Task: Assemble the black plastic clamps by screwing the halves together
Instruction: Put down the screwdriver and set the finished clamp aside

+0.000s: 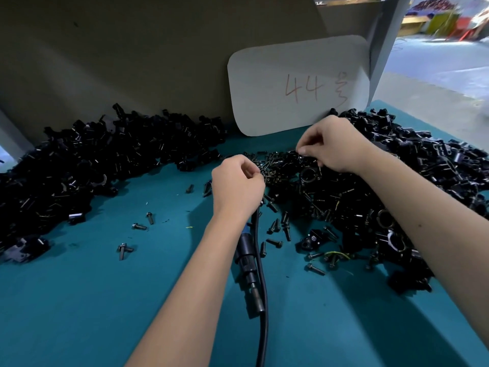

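Screws (280, 165) lie in a loose black heap toward the far middle of the tabletop (79, 300), and both hands work at that heap, probably because each clamp needs fasteners before its halves can be joined. The left hand (236, 185) is curled at the heap's near-left fringe, fingertips pressed together as if pinching a screw; what it holds is too small to tell. The right hand (336, 145) reaches in from the far right, thumb and forefinger pinching something small and dark. A ring-shaped clamp (309, 174) sits in the heap between the hands, just beside the right one. Clamp parts are banked in two mounds: left pile (92, 157) along the far-left edge, right pile (412, 168) along the right edge, perhaps keeping one sort from another. A powered screwdriver (250, 263) with its cable lies under the left forearm, within easy reach. No bins or trays show; everything rests straight on the tabletop. A card (299, 83) marked 44 leans at the back.
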Motion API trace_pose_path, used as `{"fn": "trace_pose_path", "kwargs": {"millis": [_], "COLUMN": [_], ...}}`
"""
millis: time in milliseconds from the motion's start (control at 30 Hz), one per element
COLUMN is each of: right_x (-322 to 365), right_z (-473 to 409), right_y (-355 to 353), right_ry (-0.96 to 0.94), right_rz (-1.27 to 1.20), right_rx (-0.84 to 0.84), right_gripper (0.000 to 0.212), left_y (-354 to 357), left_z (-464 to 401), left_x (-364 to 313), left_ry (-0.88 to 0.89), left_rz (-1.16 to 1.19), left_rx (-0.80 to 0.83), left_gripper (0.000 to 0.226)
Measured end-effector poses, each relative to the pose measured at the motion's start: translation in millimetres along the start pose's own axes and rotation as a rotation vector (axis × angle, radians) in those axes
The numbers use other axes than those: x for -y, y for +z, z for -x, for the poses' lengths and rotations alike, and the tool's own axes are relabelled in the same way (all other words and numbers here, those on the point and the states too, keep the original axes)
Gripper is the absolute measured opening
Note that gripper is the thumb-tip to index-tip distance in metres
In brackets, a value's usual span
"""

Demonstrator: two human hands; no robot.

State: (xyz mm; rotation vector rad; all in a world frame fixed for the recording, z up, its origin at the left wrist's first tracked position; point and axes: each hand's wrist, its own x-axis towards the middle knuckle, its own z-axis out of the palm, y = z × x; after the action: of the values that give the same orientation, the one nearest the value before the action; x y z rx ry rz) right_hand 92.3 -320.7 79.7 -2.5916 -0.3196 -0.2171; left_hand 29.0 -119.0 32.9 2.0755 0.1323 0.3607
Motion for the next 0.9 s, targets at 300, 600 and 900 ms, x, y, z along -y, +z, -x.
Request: {"fn": "trace_pose_path", "kwargs": {"millis": [300,600,900], "right_x": [4,8,-4], "right_z": [-13,-27,-42], "right_y": [-2,28,0], "right_ry": [0.087,-0.154,-0.038], "right_rz": [0.278,0.625,0.450], "right_rx": [-0.034,0.277,0.408], "right_gripper": [0.023,0.036,0.048], "left_y": [32,76,62], "left_z": [-24,-41,-55], "left_x": [-16,-29,-20], "left_ry": [0.078,0.096,0.010], "left_rz": [-0.288,-0.427,-0.272], "left_rx": [0.106,0.189,0.338], "left_gripper": [0.020,0.007,0.049]}}
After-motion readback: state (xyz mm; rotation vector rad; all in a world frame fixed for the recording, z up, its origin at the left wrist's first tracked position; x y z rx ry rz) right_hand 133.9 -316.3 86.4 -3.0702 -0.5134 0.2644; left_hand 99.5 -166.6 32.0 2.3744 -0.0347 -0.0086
